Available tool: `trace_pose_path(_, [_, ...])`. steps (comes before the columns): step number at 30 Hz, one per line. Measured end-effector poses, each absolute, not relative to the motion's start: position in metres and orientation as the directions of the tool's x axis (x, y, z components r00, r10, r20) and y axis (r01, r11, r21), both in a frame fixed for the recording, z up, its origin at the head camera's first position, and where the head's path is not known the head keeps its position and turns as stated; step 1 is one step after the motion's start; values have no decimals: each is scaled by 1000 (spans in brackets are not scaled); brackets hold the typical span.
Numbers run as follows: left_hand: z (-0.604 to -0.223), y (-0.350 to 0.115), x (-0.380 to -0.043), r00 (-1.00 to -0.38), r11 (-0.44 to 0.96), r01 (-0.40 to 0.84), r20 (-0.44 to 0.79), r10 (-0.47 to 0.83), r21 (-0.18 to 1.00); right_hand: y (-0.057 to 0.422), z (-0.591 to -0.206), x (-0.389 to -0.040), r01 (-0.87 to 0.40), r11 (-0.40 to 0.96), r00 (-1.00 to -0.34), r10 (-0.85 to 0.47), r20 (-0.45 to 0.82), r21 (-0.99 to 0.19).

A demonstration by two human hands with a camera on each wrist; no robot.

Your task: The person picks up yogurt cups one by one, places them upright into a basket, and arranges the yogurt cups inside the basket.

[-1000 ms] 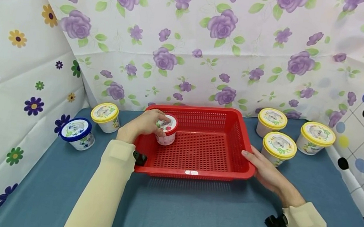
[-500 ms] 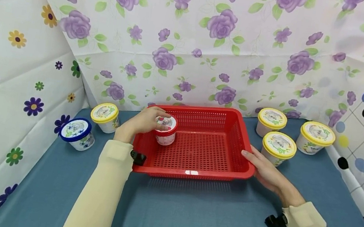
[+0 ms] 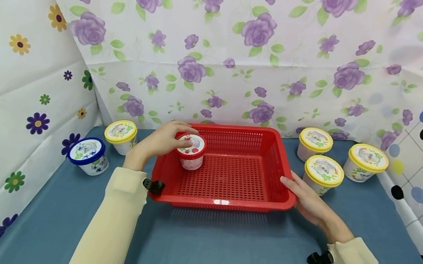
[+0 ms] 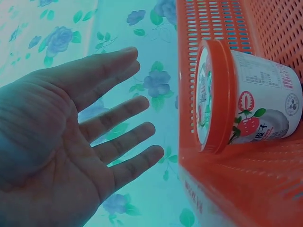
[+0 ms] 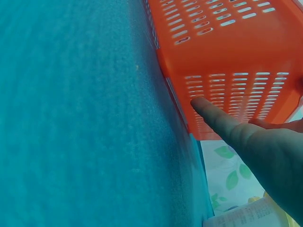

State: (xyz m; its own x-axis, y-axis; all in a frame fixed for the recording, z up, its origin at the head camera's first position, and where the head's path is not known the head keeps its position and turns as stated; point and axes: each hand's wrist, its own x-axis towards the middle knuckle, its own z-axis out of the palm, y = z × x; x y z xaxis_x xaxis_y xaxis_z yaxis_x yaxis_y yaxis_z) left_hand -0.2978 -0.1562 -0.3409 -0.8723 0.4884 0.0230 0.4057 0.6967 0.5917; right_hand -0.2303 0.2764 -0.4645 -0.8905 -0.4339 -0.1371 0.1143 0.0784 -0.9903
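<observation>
A tub with a red lid and strawberry print [image 3: 190, 151] stands upright at the left end of the red plastic basket [image 3: 237, 179]. My left hand [image 3: 161, 141] hovers above the basket's left edge, beside the tub's lid. In the left wrist view that hand [image 4: 90, 127] is spread with straight fingers, and a gap separates it from the tub [image 4: 251, 97]. My right hand [image 3: 309, 201] holds the basket's right rim, thumb over the top. The right wrist view has a finger of this hand [image 5: 265, 146] against the basket's slotted outer wall [image 5: 236, 90].
To the left stand a blue-lidded tub [image 3: 89, 155] and a yellow-lidded tub [image 3: 121, 136]. Three yellow-lidded tubs [image 3: 323, 174] stand right of the basket, one close to my right hand. Patterned cloth [image 3: 222, 60] hangs behind and on both sides of the blue-covered table [image 3: 218, 251].
My left hand has let go of the red-lidded tub and drawn off a little to the left, fingers straightening. The tub stays in the basket. My right hand keeps its place on the rim.
</observation>
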Motion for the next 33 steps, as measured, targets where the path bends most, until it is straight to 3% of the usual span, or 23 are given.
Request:
trace_pose_path(15, [-336, -175, -290, -909, 665, 348, 62, 413, 661, 276, -464, -232, 106, 77, -885, -448, -129, -991])
trace_pose_path(33, [-337, -180, -287, -906, 655, 362, 84, 416, 663, 277, -463, -231, 111, 76, -886, -444, -133, -991])
